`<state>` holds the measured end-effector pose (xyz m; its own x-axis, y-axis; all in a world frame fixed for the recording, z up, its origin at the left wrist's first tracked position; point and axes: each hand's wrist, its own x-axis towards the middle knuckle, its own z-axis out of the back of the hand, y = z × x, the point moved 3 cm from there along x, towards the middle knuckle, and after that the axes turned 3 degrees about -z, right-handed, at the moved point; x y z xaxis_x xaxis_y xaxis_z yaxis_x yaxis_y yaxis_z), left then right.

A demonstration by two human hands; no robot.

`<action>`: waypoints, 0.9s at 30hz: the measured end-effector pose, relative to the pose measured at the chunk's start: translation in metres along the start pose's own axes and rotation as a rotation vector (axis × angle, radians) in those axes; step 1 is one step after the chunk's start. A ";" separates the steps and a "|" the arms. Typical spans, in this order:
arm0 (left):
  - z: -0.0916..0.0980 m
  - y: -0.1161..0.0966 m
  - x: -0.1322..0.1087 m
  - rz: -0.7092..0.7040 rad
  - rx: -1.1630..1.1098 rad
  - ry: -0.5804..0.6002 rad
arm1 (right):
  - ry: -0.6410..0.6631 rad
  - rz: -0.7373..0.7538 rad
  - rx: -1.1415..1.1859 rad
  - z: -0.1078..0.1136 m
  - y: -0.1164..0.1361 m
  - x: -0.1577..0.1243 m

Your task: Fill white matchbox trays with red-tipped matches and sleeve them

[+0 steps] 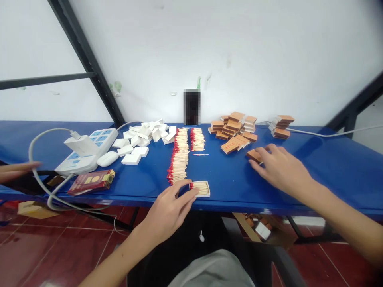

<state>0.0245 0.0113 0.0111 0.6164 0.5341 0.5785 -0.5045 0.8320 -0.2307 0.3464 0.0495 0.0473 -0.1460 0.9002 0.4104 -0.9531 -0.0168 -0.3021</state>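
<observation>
My left hand (172, 207) rests at the near edge of the blue table (329, 167), its fingers closed around a small white tray filled with red-tipped matches (201, 188). My right hand (278, 167) reaches over the table with fingers curled on a brown matchbox sleeve (255, 155). A long row of loose matches (179, 155) runs up the middle, with a shorter row (197, 139) and a single match (200, 154) beside it.
Empty white trays (143, 137) lie heaped at the back left. Brown sleeves (235, 129) are stacked at the back right, a further stack (281, 125) beyond. A white power strip (89, 149) with cables, a white case (107, 158), a red packet (91, 181). Another person's hand (14, 171) shows at the left edge.
</observation>
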 end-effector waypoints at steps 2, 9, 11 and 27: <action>0.001 -0.001 0.000 0.002 0.007 -0.011 | 0.029 0.002 0.043 -0.010 -0.006 -0.006; 0.003 -0.002 0.002 0.050 -0.003 -0.025 | 0.178 0.193 0.639 0.020 0.034 -0.028; 0.003 -0.001 0.003 0.087 -0.039 -0.045 | 0.296 0.269 0.792 0.034 0.053 -0.033; 0.007 0.002 0.004 0.244 -0.239 -0.036 | 0.450 0.434 1.088 0.040 0.092 -0.009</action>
<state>0.0222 0.0139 0.0184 0.4713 0.7197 0.5098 -0.4756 0.6942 -0.5403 0.2493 0.0226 0.0499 -0.6031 0.7954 0.0604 -0.6051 -0.5056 0.6150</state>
